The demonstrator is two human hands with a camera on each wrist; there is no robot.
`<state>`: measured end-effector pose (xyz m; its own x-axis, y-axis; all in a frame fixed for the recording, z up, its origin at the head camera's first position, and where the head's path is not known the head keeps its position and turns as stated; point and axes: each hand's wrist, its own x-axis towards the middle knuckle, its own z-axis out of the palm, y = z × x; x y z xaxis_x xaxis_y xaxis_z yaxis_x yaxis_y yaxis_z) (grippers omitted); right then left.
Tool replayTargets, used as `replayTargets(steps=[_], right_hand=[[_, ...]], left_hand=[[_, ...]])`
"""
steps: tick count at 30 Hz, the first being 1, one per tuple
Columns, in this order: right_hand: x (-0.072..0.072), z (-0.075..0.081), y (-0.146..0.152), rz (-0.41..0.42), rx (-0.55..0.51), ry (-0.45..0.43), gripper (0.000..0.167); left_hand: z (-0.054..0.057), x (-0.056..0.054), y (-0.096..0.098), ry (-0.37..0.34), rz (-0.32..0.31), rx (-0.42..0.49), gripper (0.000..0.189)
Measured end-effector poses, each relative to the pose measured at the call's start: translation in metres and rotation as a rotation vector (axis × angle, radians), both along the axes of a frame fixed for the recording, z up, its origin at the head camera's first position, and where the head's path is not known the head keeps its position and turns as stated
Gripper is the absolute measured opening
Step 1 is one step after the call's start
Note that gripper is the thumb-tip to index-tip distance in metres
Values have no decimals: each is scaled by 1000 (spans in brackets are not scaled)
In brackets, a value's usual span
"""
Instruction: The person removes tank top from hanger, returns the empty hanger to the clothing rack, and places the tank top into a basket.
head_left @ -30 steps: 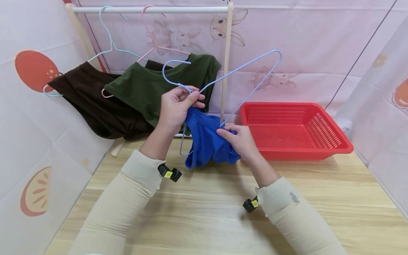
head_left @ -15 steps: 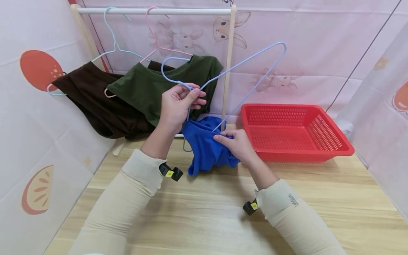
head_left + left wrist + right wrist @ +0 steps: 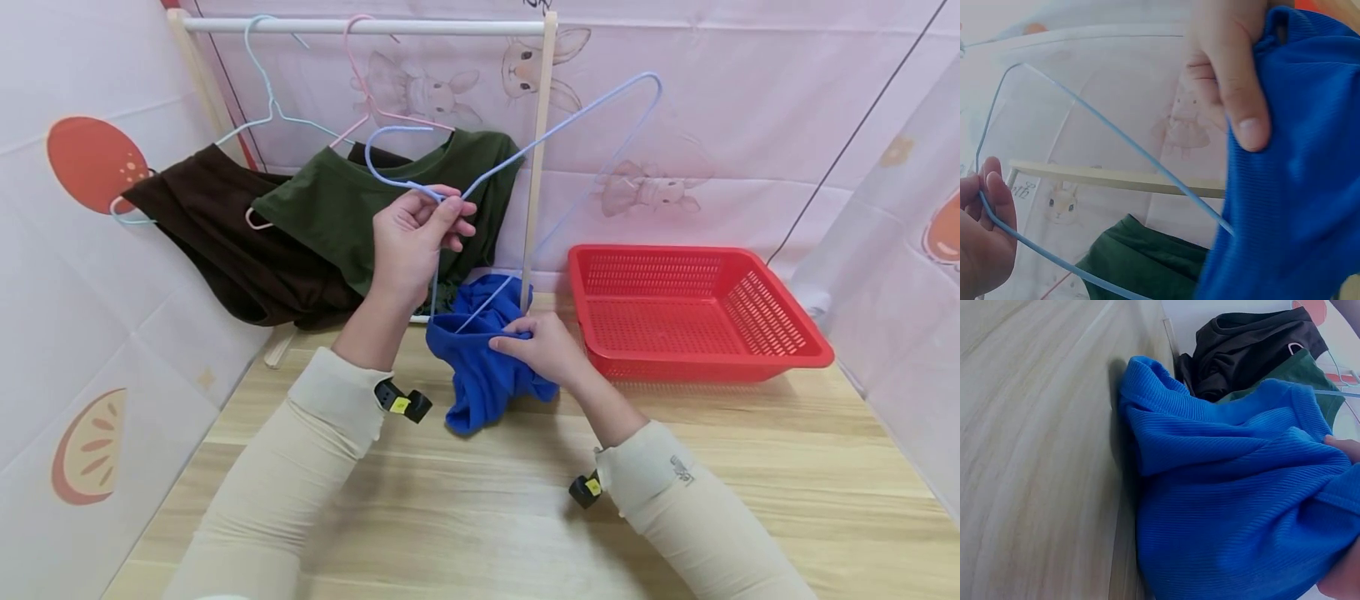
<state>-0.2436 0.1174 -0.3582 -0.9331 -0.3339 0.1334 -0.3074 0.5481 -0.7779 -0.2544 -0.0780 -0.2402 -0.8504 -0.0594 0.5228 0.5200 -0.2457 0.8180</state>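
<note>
My left hand (image 3: 408, 246) pinches a light-blue wire hanger (image 3: 570, 122) just below its hook, and the hanger tilts with one shoulder raised to the right. Its lower part reaches into the opening of a blue ribbed garment (image 3: 487, 375), where the cloth hides the wire's end. My right hand (image 3: 551, 354) pinches the edge of that opening between thumb and fingers. In the left wrist view the right thumb (image 3: 1247, 119) lies over the ribbed edge. The garment hangs in folds low over the table, as the right wrist view shows.
A rack with a white rail (image 3: 420, 27) stands behind, bearing a dark green top (image 3: 330, 208) on a pink hanger and a dark brown garment (image 3: 217, 242) on a mint hanger. A red plastic basket (image 3: 697, 362) sits at the right on the wooden table (image 3: 465, 517).
The right hand has moved down and slightly left, taking the garment's edge lower. The left hand has lifted the hanger a little, and more of its wire shows above the opening.
</note>
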Motion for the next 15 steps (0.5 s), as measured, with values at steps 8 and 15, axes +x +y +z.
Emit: replayTargets(steps=[8,15], right_hand=[[-1,-6,-2,45,92,3,21],[-2,-10,3,18,177,-13,24]], left_hand=[[2,-4,-3,57,50,99,10],[3,-9,-15,47,85,164,12]])
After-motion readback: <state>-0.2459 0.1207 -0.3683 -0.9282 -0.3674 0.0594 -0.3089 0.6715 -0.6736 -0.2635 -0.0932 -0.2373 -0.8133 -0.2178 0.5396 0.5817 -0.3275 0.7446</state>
